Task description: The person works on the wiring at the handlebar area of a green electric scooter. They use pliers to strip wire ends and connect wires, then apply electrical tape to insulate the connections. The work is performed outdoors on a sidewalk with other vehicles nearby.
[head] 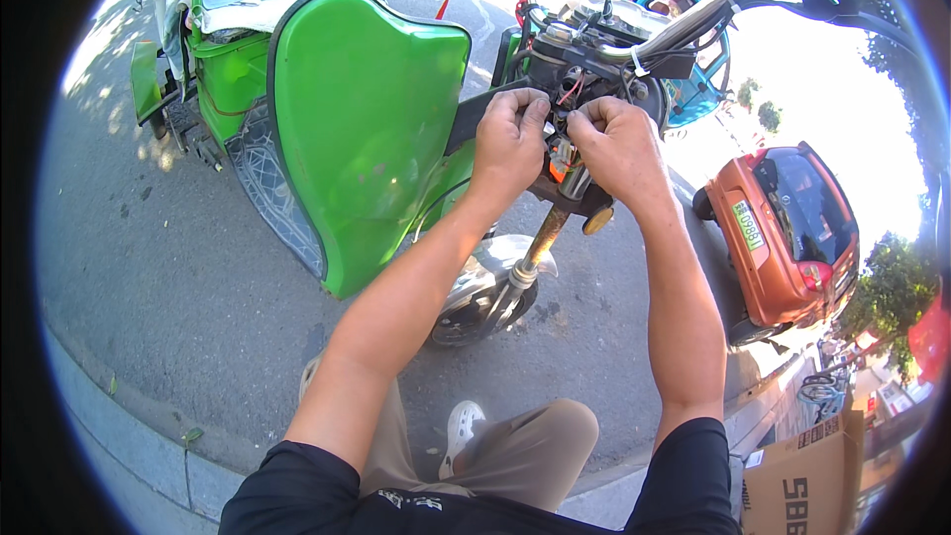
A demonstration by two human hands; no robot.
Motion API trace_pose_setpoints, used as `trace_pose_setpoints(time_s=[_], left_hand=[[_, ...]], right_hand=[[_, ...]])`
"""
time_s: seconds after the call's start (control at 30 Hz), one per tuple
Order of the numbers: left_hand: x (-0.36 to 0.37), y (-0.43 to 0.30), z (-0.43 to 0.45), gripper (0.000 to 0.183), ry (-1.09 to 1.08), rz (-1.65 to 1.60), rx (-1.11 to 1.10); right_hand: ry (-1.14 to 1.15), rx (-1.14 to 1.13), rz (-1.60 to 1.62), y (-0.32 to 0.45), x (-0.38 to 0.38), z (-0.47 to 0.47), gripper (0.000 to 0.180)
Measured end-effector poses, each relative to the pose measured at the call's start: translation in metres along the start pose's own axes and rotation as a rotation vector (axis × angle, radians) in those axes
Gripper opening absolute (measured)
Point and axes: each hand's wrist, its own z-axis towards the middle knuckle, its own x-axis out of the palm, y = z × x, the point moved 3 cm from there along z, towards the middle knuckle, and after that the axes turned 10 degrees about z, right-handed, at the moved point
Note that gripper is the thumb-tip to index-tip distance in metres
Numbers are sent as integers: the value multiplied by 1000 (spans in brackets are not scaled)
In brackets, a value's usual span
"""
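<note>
Both hands are at the exposed wiring (570,91) below the handlebar (687,13) of a green three-wheeler. My left hand (513,135) pinches thumb against forefinger on thin dark wiring at the left side of the opening. Close beside it, my right hand (618,148) makes a similar pinch on the wiring from the right. The fingers hide the exact strands. Pink and black wires show above the fingertips, and an orange part (559,163) sits just beneath them. Lower down, a rusty fork tube (546,234) runs to the front wheel (483,308).
The green front panel (364,126) of the three-wheeler rises to the left. An orange car (780,238) is parked at right, and a blue vehicle (695,100) stands behind the handlebar. A cardboard box (806,475) is at lower right. A stone kerb (148,438) runs along the near side.
</note>
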Motion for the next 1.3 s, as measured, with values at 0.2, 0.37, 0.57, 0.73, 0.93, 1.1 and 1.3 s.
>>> trace_pose_setpoints(time_s=[0.2, 0.37, 0.57, 0.73, 0.93, 1.1, 1.3], left_hand=[[5, 12, 6, 20, -31, 109, 70], [-1, 6, 11, 21, 28, 319, 158], [-10, -10, 14, 21, 103, 360, 156], [-12, -19, 15, 21, 140, 368, 146], [-13, -20, 14, 24, 114, 504, 230], [-1, -28, 5, 24, 32, 382, 189], [1, -18, 2, 29, 79, 380, 260]], right_hand=[[-33, -11, -27, 1, -1, 0, 33], [-65, -49, -91, -5, 0, 1, 31], [-30, 22, -86, 5, -3, -2, 32], [-7, 35, -108, 5, -6, -1, 34], [-15, 20, -124, 5, -3, -1, 34], [-40, -40, -186, 1, -2, -1, 34], [-74, -56, -217, 0, 1, -3, 35]])
